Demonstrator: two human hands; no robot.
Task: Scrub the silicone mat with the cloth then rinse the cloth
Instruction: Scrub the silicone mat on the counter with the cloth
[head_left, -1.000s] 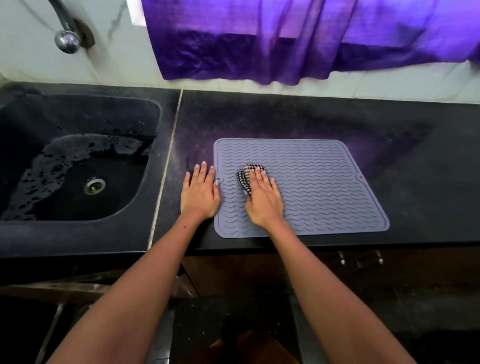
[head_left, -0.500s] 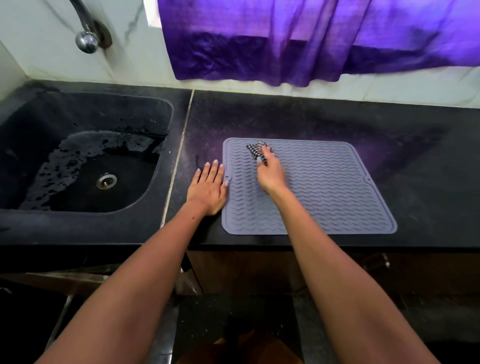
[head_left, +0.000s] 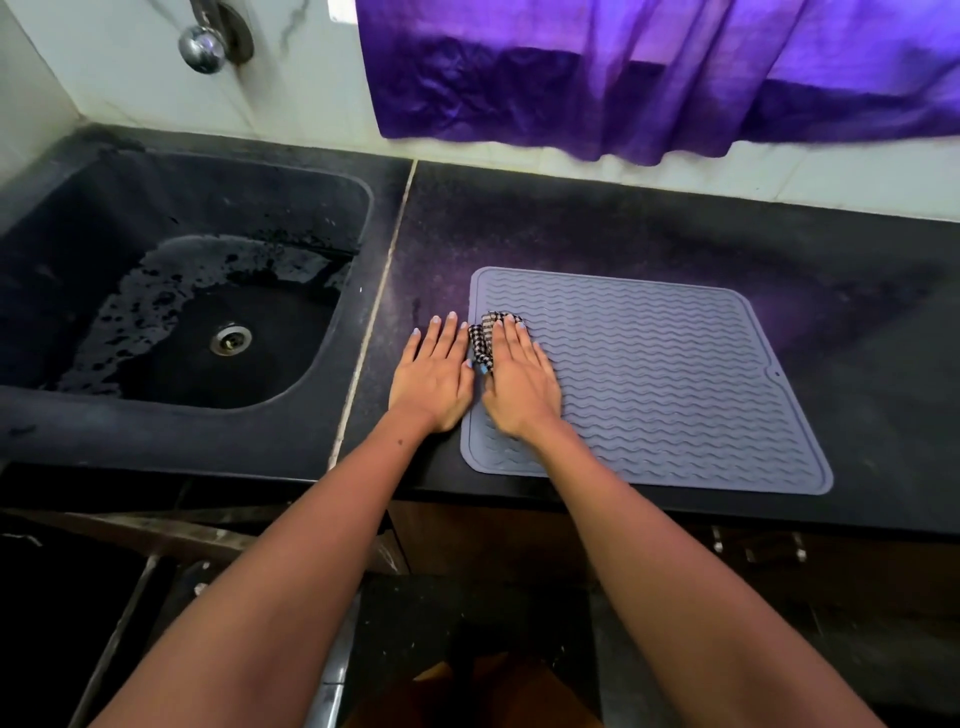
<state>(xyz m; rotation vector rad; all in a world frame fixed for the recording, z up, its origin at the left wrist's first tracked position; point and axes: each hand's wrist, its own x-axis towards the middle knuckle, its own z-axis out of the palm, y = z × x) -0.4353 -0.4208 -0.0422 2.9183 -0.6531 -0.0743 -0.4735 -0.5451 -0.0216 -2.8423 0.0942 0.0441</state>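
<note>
A: Nearest, two bare forearms reach forward from the bottom edge, over the front lip of the black counter (head_left: 649, 228).

B: Left hand (head_left: 434, 371)?

A: Flat, palm down, fingers spread and extended. It holds nothing; it rests on the counter just beside the left edge of the grey silicone mat (head_left: 675, 384), its thumb side touching or nearly touching that edge. Cannot tell which.

B: Right hand (head_left: 519, 384)?

A: Also flat and open, palm down on the mat near its left edge. It presses on the checked cloth (head_left: 483, 340), which is bunched under the fingers and shows past the fingertips and at the thumb side. Pressed, not gripped.

B: Mat position?

A: Lying flat on the counter, ridged face up, its near edge close to the counter's front lip.

B: Further out?

A: Black sink (head_left: 78, 415) to the left, wet basin, metal drain (head_left: 231, 339). Behind, a chrome tap (head_left: 203, 47) on the pale wall and a purple curtain (head_left: 649, 78).
</note>
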